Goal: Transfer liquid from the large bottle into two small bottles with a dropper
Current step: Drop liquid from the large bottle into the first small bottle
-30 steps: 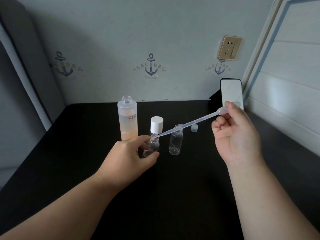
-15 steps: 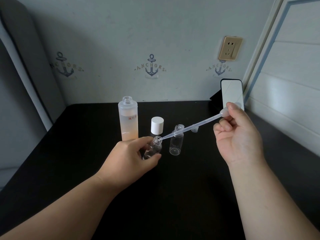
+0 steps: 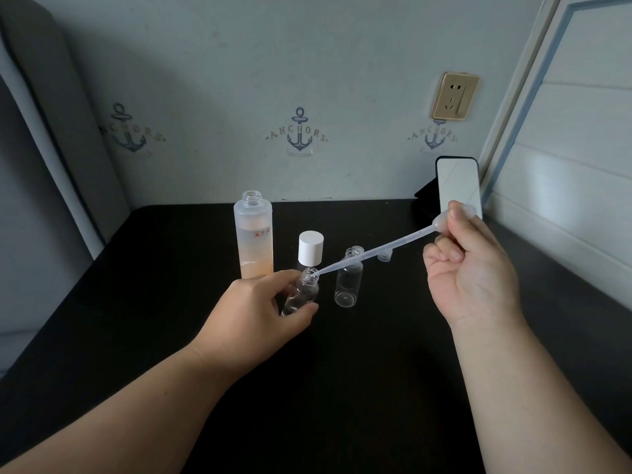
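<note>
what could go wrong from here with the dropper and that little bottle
1. The dropper tip sits right at the narrow mouth of the small bottle, which the left hand holds tilted. A small wobble could likely send drops down the outside.
2. The right hand pinches only the bulb, far from the tip, so aim may be shaky.
3. The dropper crosses just above the second small bottle and could knock it over.

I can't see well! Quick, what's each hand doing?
Left hand: grips a tilted small bottle.
Right hand: pinches the dropper bulb.
</note>
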Demonstrator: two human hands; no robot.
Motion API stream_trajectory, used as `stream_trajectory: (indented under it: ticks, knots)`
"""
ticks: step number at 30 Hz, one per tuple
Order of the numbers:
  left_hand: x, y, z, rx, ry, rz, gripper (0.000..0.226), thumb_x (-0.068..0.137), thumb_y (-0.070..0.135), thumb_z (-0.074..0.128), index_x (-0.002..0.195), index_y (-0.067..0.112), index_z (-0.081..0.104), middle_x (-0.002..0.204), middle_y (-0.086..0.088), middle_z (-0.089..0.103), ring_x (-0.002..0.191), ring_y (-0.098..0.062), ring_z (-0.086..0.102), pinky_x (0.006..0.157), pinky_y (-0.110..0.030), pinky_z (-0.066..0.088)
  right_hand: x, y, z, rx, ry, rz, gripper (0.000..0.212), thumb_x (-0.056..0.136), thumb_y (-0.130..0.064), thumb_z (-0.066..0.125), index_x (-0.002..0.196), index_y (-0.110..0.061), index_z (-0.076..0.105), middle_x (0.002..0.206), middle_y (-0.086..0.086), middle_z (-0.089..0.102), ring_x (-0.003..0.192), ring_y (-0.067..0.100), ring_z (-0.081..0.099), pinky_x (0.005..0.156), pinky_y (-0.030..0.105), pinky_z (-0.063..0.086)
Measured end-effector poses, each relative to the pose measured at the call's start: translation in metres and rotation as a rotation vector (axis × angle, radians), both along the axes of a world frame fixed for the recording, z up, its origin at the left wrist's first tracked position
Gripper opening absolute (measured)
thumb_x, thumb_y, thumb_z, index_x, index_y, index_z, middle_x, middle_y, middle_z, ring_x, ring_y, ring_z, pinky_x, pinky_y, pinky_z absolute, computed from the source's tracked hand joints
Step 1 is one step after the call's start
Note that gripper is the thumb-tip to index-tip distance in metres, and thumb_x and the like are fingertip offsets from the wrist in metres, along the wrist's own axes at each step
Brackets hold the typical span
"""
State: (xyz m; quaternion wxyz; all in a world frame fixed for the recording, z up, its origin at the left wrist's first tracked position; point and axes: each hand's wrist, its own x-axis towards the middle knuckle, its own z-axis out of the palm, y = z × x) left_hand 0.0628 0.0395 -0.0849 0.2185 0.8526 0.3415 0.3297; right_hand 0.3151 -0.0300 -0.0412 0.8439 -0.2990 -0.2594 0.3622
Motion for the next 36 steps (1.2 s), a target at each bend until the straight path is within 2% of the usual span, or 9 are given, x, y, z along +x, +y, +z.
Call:
stream_trajectory:
  ticks: [6, 14, 19, 23, 28, 30, 31, 33, 36]
  knots:
    - [0.000, 0.005, -0.005, -0.021, 0.004, 0.030, 0.031, 0.075, 0.065, 0.063, 0.097, 0.042, 0.063, 0.095, 0.037, 0.059, 0.080, 0.005, 0.061, 0.065, -0.007, 0.045, 0.000, 0.002, -0.003, -0.007, 0.064, 0.007, 0.015, 0.092, -0.015, 0.067, 0.081, -0.017, 0.078, 0.075, 0.000, 0.067, 0.059, 0.010, 0.055, 0.059, 0.020, 0.048]
    - [-0.001, 0.003, -0.002, -0.030, -0.025, -0.012, 0.047, 0.066, 0.084, 0.054, 0.095, 0.047, 0.059, 0.095, 0.040, 0.057, 0.080, 0.002, 0.061, 0.063, -0.010, 0.046, 0.001, 0.002, -0.005, -0.010, 0.134, 0.036, 0.013, 0.088, -0.019, 0.071, 0.096, -0.011, 0.077, 0.076, 0.001, 0.067, 0.062, 0.011, 0.060, 0.062, 0.023, 0.052]
    - [-0.006, 0.000, 0.001, 0.033, -0.361, 0.086, 0.029, 0.089, 0.063, 0.050, 0.095, 0.038, 0.064, 0.087, 0.016, 0.067, 0.079, -0.010, 0.066, 0.065, -0.032, 0.054, 0.000, 0.003, -0.005, -0.012, 0.159, 0.035, 0.016, 0.093, -0.019, 0.067, 0.104, -0.008, 0.070, 0.077, 0.001, 0.068, 0.063, 0.011, 0.060, 0.062, 0.023, 0.051]
    - [-0.008, 0.004, 0.002, 0.023, -0.583, 0.362, 0.012, 0.090, 0.049, 0.055, 0.099, 0.043, 0.049, 0.092, 0.018, 0.056, 0.088, 0.001, 0.058, 0.069, -0.024, 0.048, -0.002, 0.003, -0.005, -0.016, 0.146, 0.050, 0.011, 0.091, -0.019, 0.068, 0.098, -0.011, 0.070, 0.079, 0.001, 0.068, 0.064, 0.011, 0.061, 0.063, 0.022, 0.051]
    - [-0.008, 0.017, -0.003, -0.180, -0.542, 0.392, 0.066, 0.086, 0.032, 0.072, 0.141, 0.034, 0.036, 0.131, 0.009, 0.048, 0.111, -0.009, 0.054, 0.087, -0.028, 0.048, -0.004, 0.004, -0.005, -0.033, 0.143, 0.062, 0.009, 0.093, -0.019, 0.067, 0.096, -0.010, 0.069, 0.080, 0.001, 0.068, 0.065, 0.011, 0.062, 0.063, 0.022, 0.052]
    - [-0.004, 0.020, -0.005, -0.266, -0.485, 0.305, 0.077, 0.086, 0.037, 0.072, 0.149, 0.037, 0.028, 0.134, 0.020, 0.048, 0.111, -0.003, 0.056, 0.079, -0.019, 0.047, -0.004, 0.004, -0.005, -0.030, 0.132, 0.065, 0.010, 0.094, -0.019, 0.066, 0.097, -0.010, 0.068, 0.082, 0.001, 0.069, 0.068, 0.011, 0.065, 0.066, 0.023, 0.053]
    - [-0.002, 0.020, -0.006, -0.273, -0.444, 0.284, 0.073, 0.086, 0.041, 0.071, 0.146, 0.041, 0.029, 0.123, 0.032, 0.050, 0.102, 0.003, 0.058, 0.072, -0.013, 0.044, -0.004, 0.004, -0.005, -0.027, 0.123, 0.068, 0.011, 0.094, -0.020, 0.066, 0.099, -0.009, 0.068, 0.084, 0.001, 0.070, 0.071, 0.011, 0.066, 0.067, 0.023, 0.054]
    - [0.000, 0.020, -0.007, -0.233, -0.355, 0.295, 0.052, 0.087, 0.046, 0.068, 0.124, 0.055, 0.033, 0.098, 0.046, 0.053, 0.084, 0.018, 0.060, 0.054, -0.006, 0.041, -0.004, 0.004, -0.006, -0.025, 0.101, 0.079, 0.014, 0.093, -0.021, 0.067, 0.099, -0.008, 0.068, 0.090, 0.003, 0.073, 0.076, 0.011, 0.069, 0.070, 0.024, 0.055]
    - [-0.002, 0.020, -0.003, -0.189, -0.324, 0.310, 0.049, 0.091, 0.043, 0.068, 0.102, 0.066, 0.027, 0.092, 0.058, 0.045, 0.082, 0.033, 0.048, 0.046, -0.005, 0.038, -0.005, 0.004, -0.006, -0.027, 0.066, 0.089, 0.016, 0.088, -0.024, 0.069, 0.089, -0.008, 0.073, 0.097, 0.003, 0.076, 0.082, 0.011, 0.072, 0.074, 0.024, 0.056]
